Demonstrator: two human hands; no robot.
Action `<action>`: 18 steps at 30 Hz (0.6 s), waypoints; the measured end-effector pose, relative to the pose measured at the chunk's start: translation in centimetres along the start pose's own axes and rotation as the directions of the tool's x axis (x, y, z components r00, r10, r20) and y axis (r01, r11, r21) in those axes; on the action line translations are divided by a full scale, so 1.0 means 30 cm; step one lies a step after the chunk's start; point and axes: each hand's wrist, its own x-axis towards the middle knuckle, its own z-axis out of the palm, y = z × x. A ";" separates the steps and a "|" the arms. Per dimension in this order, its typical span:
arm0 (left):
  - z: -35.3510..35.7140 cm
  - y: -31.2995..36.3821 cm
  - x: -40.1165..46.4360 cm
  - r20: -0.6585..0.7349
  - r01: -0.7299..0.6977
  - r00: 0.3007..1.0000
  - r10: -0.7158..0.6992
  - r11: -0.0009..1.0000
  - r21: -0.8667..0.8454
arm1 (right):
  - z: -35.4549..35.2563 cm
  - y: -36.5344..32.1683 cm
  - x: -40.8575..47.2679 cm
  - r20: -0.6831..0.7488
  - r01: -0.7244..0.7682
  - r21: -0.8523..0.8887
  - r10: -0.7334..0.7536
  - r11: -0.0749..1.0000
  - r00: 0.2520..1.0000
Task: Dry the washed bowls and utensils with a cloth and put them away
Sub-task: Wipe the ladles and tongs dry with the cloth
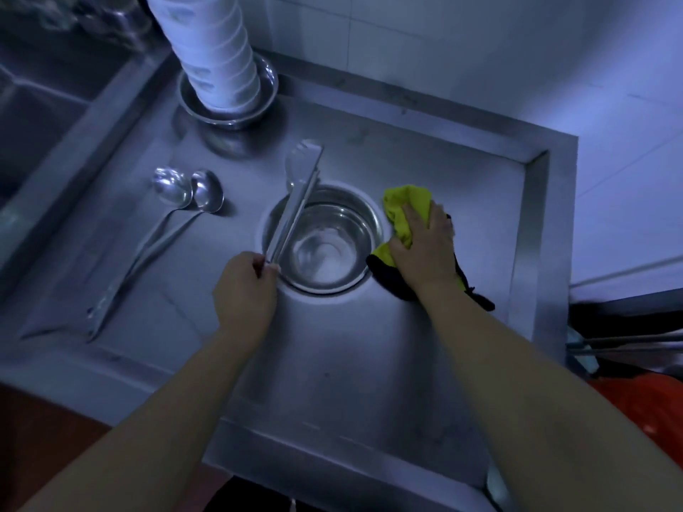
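My left hand [247, 286] pinches the near end of metal tongs [295, 205], which lie slanted across the rim of a steel bowl [325, 238] on the steel counter. My right hand [425, 249] rests on a yellow and black cloth [404, 201] just right of the bowl, its fingers spread over the yellow part. Two steel ladles [162, 230] lie side by side to the left, bowls up and handles pointing toward me. At the back, a tall stack of white bowls [218, 57] stands in a steel basin [229, 105].
The counter [369, 364] has raised edges at the back and right. A deep sink [44, 105] lies to the left. A white tiled wall [480, 42] rises behind. Something red [635, 397] and metal bars sit low at the right.
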 end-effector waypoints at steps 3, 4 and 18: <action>-0.077 -0.076 0.005 0.003 0.009 1.000 -0.009 1.000 0.024 | 0.008 -0.023 -0.113 -0.026 -0.075 0.015 0.076 0.997 0.997; -0.101 -0.102 0.005 0.006 0.011 1.000 -0.011 1.000 0.023 | 0.009 -0.032 -0.156 -0.030 -0.086 0.008 0.086 0.996 0.996; -0.309 -0.382 0.017 0.087 -0.038 0.996 0.034 0.998 0.047 | 0.134 -0.348 -0.673 -0.022 -0.262 0.038 0.263 0.964 0.965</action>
